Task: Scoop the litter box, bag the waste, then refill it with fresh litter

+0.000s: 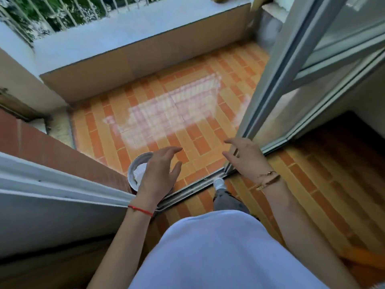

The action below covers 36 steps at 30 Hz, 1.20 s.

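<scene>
Left hand [160,174]: lower centre of the frame, forearm reaching up from the bottom edge, palm turned down. Fingers [173,150] loosely spread and slightly bent, thumb apart; nothing was held. A red string bracelet [140,210] circled the wrist.

Right hand [245,157]: right of centre, level with the left and well apart from it, palm facing inward and down. Fingers [231,141] were relaxed and gently curved, pointing toward the left of the frame; nothing was held. Gold bracelets [267,178] sat on the wrist.

Round grey tub [133,163]: lower centre-left, on the floor just beyond the door track [200,182], against the foot of the red-brown wall. White material lay inside; what it was could not be told. The left hand hovered over it and hid its right half; whether they touched could not be told.

Tiled floor [145,101]: orange and yellow brick pattern filling the middle of the frame, with a pale glare across it.

Sliding door frame [270,80]: grey metal, slanting down from the upper right.

Low wall [145,59] with white railing [62,13]: across the top of the frame, greenery behind the bars.

Person: white shirt [218,247] at the bottom centre; one white shoe [218,183] rested at the track
</scene>
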{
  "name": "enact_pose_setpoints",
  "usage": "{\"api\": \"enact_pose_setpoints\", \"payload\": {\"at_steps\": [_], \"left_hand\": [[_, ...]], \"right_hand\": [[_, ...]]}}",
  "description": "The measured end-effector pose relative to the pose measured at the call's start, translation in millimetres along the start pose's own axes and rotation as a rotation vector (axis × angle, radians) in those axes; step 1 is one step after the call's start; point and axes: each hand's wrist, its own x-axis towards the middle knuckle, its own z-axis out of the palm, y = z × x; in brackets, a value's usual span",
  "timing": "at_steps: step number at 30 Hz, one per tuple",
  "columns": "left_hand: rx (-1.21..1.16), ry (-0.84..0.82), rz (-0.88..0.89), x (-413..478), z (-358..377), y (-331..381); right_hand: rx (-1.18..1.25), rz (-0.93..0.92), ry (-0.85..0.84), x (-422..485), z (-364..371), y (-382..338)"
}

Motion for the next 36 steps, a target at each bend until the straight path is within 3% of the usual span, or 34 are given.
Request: {"api": "enact_pose_setpoints", "payload": {"at_steps": [5,16,24,36], "left_hand": [[0.023,-0.099,0.173,5,15,30],[0.039,-0.279,0.512,27,85,132],[0.035,-0.337,0.694,41,150,241],[0.016,-0.39,0.814,35,259,407]], "right_hand": [[0.057,0.22,0.115,-63,-16,33],[0.097,0.511,0.329,-168,-57,105],[0.091,0.638,0.45,-236,-99,188],[0.059,0.759,0.531,-332,-177,327]]}}
